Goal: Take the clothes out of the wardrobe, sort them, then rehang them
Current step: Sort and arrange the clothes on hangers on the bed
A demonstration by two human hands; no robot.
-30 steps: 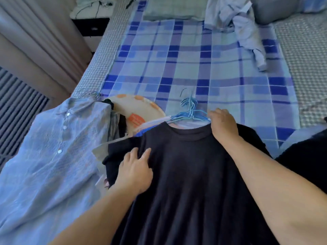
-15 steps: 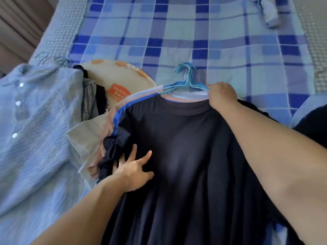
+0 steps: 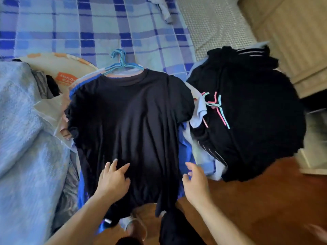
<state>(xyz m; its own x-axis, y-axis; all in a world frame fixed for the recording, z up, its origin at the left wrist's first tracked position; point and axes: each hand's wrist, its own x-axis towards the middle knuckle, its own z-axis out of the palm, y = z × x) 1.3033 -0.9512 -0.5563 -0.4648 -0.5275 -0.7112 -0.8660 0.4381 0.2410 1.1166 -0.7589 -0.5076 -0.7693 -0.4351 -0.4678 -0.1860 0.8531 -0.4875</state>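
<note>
Black T-shirt (image 3: 131, 124) spread flat on the stack.
Left hand (image 3: 113, 181) rests on its hem, fingers loose — right hand (image 3: 194, 183) hovers open, empty, beside it.

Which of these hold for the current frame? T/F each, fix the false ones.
1. The dark T-shirt lies on top of the middle stack, neck towards the plaid blanket. True.
2. The right hand holds the blue hangers. False: it hovers open at the shirt's lower right edge, holding nothing.
3. The left hand rests with fingers spread on the shirt's lower part. True.
4. The black pile to the right has no hangers. False: pink and teal hangers lie on it.
</note>
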